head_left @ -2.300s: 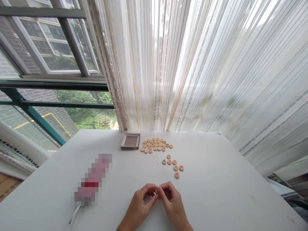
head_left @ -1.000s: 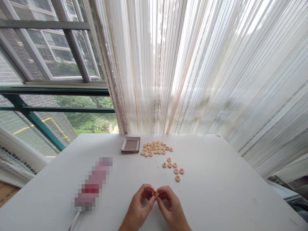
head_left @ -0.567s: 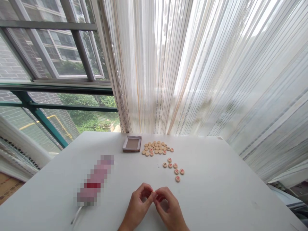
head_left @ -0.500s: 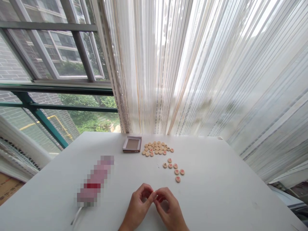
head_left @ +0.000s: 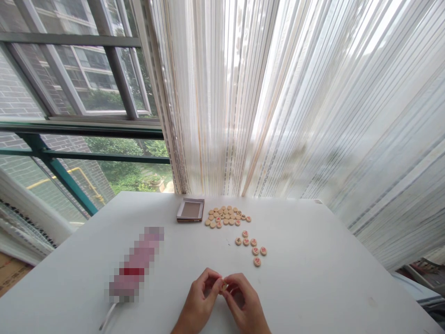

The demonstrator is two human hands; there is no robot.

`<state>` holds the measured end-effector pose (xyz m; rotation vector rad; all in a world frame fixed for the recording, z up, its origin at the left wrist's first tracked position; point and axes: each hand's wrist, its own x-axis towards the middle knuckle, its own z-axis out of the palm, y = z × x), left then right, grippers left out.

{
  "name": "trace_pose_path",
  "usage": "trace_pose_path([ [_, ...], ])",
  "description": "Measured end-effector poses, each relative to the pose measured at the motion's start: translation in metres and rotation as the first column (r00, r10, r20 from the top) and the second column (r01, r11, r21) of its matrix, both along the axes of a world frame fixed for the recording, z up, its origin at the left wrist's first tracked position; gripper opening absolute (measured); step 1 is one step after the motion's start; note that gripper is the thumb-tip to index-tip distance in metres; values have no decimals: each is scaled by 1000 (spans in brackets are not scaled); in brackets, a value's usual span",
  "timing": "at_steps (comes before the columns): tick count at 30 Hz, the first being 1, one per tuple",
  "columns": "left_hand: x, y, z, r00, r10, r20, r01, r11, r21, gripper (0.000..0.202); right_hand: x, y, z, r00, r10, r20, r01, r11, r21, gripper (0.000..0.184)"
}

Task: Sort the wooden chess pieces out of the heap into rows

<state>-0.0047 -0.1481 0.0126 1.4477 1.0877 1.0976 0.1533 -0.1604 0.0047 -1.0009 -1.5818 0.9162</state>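
Observation:
My left hand (head_left: 201,297) and my right hand (head_left: 244,299) meet near the front of the white table, fingertips touching. Between them they pinch a round wooden xiangqi piece (head_left: 223,287), mostly covered by the fingers. Beyond the hands lies a loose group of several xiangqi pieces (head_left: 255,251), most with red characters and one (head_left: 238,241) with a dark one. Farther back, a larger cluster of pieces (head_left: 226,216) lies close together, many showing plain faces and some showing characters.
Left of the cluster stands a shallow open box (head_left: 191,211). A blurred-out pink object (head_left: 137,264) with a white cord (head_left: 108,317) lies on the left of the white table (head_left: 313,278). Curtains (head_left: 222,116) and a window (head_left: 83,83) rise behind the table.
The fingers have shifted slightly, and the piece between the fingertips now shows. The view has tilted a little; the pieces on the table lie as before.

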Motion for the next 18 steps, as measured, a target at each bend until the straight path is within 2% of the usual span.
trace_pose_path([
  [9, -2, -4, 7, 996, -88, 0, 88, 995, 47, 22, 5, 1, -3, 999, -24, 28, 25, 999, -42, 15],
  [18, 2, -4, 9, 997, -75, -26, 76, 996, 45, 26, 5, 1, 3, 999, -41, 0, 41, 997, -67, 17],
])
